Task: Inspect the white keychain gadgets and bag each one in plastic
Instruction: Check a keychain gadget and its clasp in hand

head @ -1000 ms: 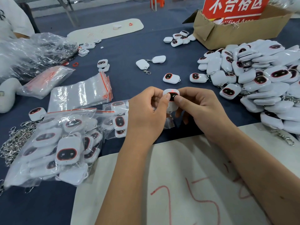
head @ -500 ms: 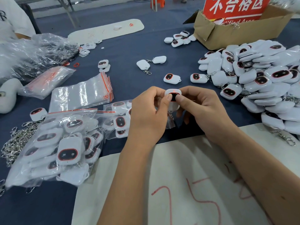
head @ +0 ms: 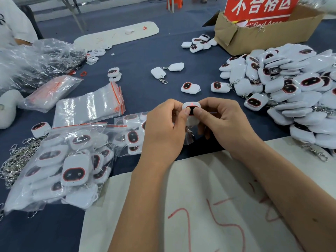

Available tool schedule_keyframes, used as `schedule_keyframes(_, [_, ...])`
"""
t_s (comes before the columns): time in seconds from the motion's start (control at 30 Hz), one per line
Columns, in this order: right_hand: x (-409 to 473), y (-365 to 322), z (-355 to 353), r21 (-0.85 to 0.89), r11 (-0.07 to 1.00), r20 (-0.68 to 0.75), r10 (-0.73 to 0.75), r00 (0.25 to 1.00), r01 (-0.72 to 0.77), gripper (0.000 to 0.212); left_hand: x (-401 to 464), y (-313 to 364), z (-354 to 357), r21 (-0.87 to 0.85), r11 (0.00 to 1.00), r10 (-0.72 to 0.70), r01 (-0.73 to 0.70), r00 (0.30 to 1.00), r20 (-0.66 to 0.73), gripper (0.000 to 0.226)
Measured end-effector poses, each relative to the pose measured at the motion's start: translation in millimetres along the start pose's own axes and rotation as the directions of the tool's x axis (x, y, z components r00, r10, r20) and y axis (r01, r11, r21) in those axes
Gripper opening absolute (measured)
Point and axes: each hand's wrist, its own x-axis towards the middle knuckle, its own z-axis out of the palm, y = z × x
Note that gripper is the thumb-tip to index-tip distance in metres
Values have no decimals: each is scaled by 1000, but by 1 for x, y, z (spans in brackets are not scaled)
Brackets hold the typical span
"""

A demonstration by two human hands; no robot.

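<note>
Both the left hand (head: 163, 128) and right hand (head: 223, 124) are pinching 1 white gadget (head: 191, 106) above the blue table (head: 138, 57). It is hovering between the bagged gadgets (head: 72, 160) and the loose pile (head: 291, 91), just past the white sheet's (head: 209, 179) far edge.

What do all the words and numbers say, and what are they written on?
"不合格区": big white characters on the red sign standing in the cardboard box.
"...lified Area": small white print along the sign's bottom edge, cut off by the box.
"25": red handwriting on the white sheet under the arms; more red marks to its right are hidden.
Red marks on the far white board: too small to read.
The gadgets show no readable text.
</note>
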Motion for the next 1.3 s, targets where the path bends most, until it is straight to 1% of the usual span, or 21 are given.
schedule_keyframes(0.17, [1,0,-1,7,999,10,45,999,-45,15,0,0,0,42,999,-5,5,1000,-11,18])
schedule_keyframes(0.3, [3,3,-1,-13,998,6,62,998,-62,15,0,1,1,81,997,-8,7,1000,14,21])
schedule_keyframes(0.4, [2,4,-1,2,998,1,60,998,-60,15,0,1,0,67,998,-16,15,1000,7,20])
schedule_keyframes(0.53, [4,5,-2,-29,997,10,65,998,-64,16,0,1,0,67,998,-15,14,1000,13,20])
schedule_keyframes(0.6, [3,4,-1,-24,998,11,56,998,-55,15,1,0,0,39,999,-26,26,1000,3,19])
schedule_keyframes(0.77, [1,2,0,-16,999,87,31,996,-30,8,2,-1,-1,0,999,-41,41,999,-30,18])
schedule_keyframes(0.87, [1,3,-1,-35,999,65,28,997,-26,13,3,-1,0,-5,999,-43,43,999,-9,17])
schedule_keyframes(1.0, [1,5,-2,-59,998,44,36,998,-34,13,3,-2,1,-16,999,-43,43,999,14,15])
schedule_keyframes(1.2, [1,5,-1,-18,1000,55,16,998,-15,10,2,-2,2,-35,998,-48,47,999,-16,17])
schedule_keyframes(1.3, [2,7,0,-57,998,39,22,999,-20,9,2,-3,3,-12,999,-43,43,999,-8,18])
